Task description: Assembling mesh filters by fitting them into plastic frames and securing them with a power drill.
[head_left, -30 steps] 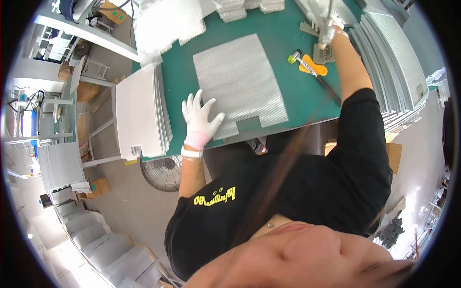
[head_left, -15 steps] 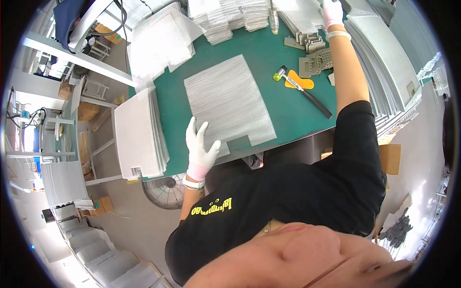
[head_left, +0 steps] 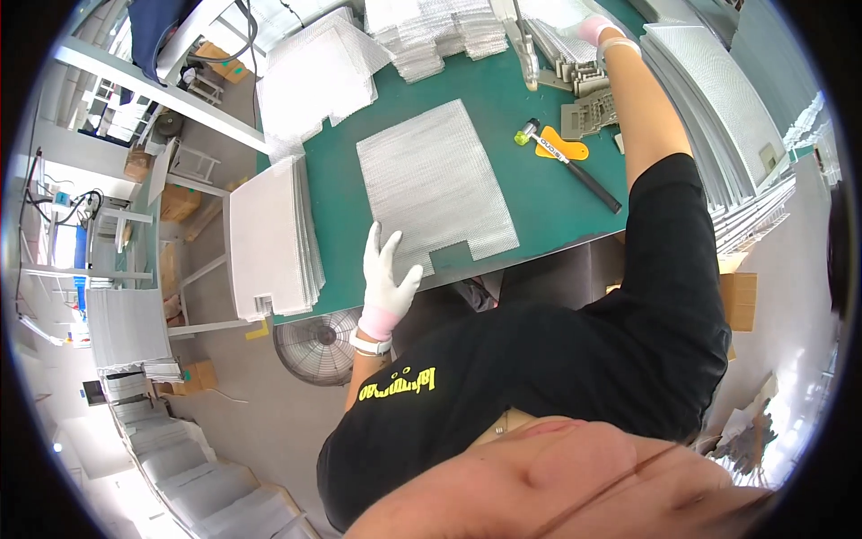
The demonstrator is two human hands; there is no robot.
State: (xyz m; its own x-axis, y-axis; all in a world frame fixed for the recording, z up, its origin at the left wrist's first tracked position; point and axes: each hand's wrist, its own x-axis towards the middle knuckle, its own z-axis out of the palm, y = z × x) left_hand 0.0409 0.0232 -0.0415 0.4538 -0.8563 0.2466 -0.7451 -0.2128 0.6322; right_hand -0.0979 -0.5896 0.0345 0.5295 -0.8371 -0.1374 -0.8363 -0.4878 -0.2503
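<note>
A perforated metal mesh sheet (head_left: pixel 435 180) with a notch in its near edge lies flat on the green table. My left hand (head_left: pixel 388 278), in a white glove with a pink cuff, is at the sheet's near left corner. Its fingers are spread and hold nothing; the fingertips reach the sheet's edge. My right hand (head_left: pixel 591 27), gloved too, is stretched to the far right, over bright sheets behind the grey metal parts. Glare blends its fingers with the sheets, so I cannot see whether they hold anything.
A hammer (head_left: pixel 575 171) lies across a yellow-orange scraper (head_left: pixel 564 144) at right. Grey metal brackets (head_left: pixel 588 115) sit beyond it. A metal hand tool (head_left: pixel 528 63) stands at the back. Mesh stacks (head_left: pixel 274 234) line the left, back and right. A floor fan (head_left: pixel 319 346) stands below.
My right hand has moved left and slightly nearer at the far edge. The metal tool there looks shifted. My left hand keeps its spread pose by the sheet; the whole view has shifted slightly.
</note>
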